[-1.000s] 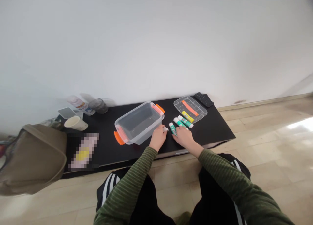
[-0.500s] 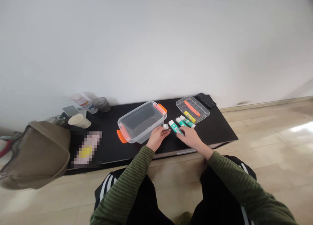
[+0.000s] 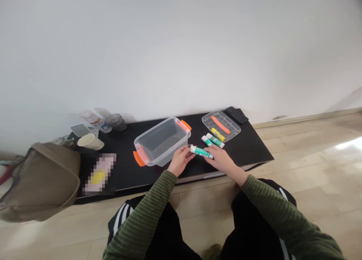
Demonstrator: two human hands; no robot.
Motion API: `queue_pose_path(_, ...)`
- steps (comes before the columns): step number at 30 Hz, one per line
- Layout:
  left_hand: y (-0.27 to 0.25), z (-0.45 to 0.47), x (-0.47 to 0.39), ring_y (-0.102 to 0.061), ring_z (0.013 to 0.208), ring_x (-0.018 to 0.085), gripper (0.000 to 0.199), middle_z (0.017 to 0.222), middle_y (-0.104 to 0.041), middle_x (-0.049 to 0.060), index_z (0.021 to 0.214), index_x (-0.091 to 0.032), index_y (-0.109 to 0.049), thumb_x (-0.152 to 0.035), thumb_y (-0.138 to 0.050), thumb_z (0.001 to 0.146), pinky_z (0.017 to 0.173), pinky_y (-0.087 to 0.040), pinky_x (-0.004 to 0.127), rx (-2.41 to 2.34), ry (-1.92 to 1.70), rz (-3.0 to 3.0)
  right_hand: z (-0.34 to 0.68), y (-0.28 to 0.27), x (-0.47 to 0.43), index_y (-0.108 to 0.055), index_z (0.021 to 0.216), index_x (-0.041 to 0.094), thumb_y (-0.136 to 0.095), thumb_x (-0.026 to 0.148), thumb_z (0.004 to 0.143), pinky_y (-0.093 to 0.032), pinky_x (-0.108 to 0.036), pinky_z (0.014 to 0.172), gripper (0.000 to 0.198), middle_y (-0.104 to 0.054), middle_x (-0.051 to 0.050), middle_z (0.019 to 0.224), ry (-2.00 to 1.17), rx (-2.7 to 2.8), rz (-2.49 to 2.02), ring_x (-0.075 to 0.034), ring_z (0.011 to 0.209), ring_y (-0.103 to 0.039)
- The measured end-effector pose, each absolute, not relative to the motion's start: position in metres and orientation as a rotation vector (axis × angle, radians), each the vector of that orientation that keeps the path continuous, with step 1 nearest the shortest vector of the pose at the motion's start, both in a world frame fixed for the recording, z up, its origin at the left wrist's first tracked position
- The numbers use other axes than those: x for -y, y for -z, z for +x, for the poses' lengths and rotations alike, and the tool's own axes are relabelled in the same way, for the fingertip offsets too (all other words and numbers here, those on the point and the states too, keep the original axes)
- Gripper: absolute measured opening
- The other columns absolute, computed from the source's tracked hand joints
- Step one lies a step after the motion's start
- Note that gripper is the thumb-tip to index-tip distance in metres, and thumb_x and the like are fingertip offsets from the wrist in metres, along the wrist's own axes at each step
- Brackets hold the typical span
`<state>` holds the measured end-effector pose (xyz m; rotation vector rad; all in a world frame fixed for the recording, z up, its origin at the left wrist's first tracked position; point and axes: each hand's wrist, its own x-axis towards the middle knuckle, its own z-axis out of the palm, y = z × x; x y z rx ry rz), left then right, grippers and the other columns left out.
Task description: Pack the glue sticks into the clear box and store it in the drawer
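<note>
A green-and-white glue stick is held level between my two hands, in front of the clear plastic box. My left hand pinches its white left end, where a white cap appears to sit; whether it is pressed fully on I cannot tell. My right hand grips the other end, its fingers closed round the tube. Just beyond the right hand, two more green glue sticks lie side by side on the black table. A yellow glue stick rests on the clear lid, by its orange handle.
The open clear box with orange latches stands left of my hands. Further left are a paper cup, a spray bottle, a dark glass and a brown bag. A black dotted object lies at the back right.
My left hand, which held a white cap apart from the glue stick, now meets its white end. The stick has turned from slanted to nearly level and moved left.
</note>
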<state>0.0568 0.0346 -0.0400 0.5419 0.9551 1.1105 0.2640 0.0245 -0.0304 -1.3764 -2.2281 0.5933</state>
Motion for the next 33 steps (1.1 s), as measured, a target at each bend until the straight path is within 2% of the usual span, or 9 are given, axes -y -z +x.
queue_pose_path(6,0.037,0.057,-0.030,-0.069,0.097,0.017,0.025,0.111,-0.072,0.012,0.102,-0.013,-0.069,-0.031,-0.072,0.083,0.101,-0.052,0.039,-0.927,-1.095,0.595,0.266,0.030,-0.020,-0.064,0.124,0.020,-0.058,0.027,0.090,-0.049,-0.032,0.093,0.035,-0.066,-0.010,0.119,-0.608,2.191,-1.365,-0.021,0.106,-0.064)
queue_pose_path(12,0.034,0.054,-0.029,-0.068,0.098,0.017,0.027,0.115,-0.072,0.012,0.104,-0.013,-0.069,-0.028,-0.074,0.082,0.101,-0.051,0.037,-0.883,-1.093,0.610,0.268,0.025,-0.020,-0.068,0.120,0.018,-0.061,0.024,0.087,-0.048,-0.031,0.095,0.034,-0.070,-0.010,0.114,-0.667,2.111,-1.295,-0.020,0.104,-0.065)
queue_pose_path(19,0.030,0.054,-0.026,-0.067,0.103,0.019,0.030,0.111,-0.073,0.011,0.104,-0.013,-0.070,-0.031,-0.075,0.080,0.102,-0.050,0.038,-0.861,-1.095,0.680,0.269,0.017,-0.021,-0.074,0.108,0.022,-0.063,0.023,0.082,-0.047,-0.025,0.075,0.028,-0.073,-0.001,0.089,-0.885,2.026,-1.323,-0.015,0.078,-0.064)
queue_pose_path(27,0.025,0.055,-0.024,-0.067,0.103,0.019,0.035,0.111,-0.072,0.011,0.106,-0.014,-0.069,-0.033,-0.077,0.079,0.101,-0.049,0.037,-0.855,-1.083,0.718,0.272,0.021,-0.024,-0.072,0.118,0.018,-0.064,0.035,0.083,-0.046,-0.025,0.065,0.039,-0.068,0.001,0.067,-1.294,1.834,-1.301,-0.014,0.064,-0.063)
queue_pose_path(30,0.025,0.055,-0.025,-0.067,0.104,0.021,0.037,0.112,-0.072,0.012,0.107,-0.014,-0.069,-0.036,-0.078,0.078,0.100,-0.049,0.038,-0.853,-1.090,0.747,0.272,0.026,-0.027,-0.073,0.114,0.017,-0.068,0.042,0.080,-0.044,-0.023,0.055,0.043,-0.065,0.001,0.063,-1.505,1.679,-1.260,-0.013,0.058,-0.060)
queue_pose_path(33,0.023,0.057,-0.024,-0.067,0.106,0.023,0.041,0.114,-0.072,0.014,0.107,-0.013,-0.068,-0.040,-0.078,0.077,0.100,-0.049,0.040,-0.854,-1.092,0.791,0.271,0.027,-0.029,-0.075,0.104,0.016,-0.074,0.048,0.074,-0.040,-0.021,0.049,0.044,-0.068,-0.001,0.070,-1.711,1.509,-1.203,-0.011,0.058,-0.060)
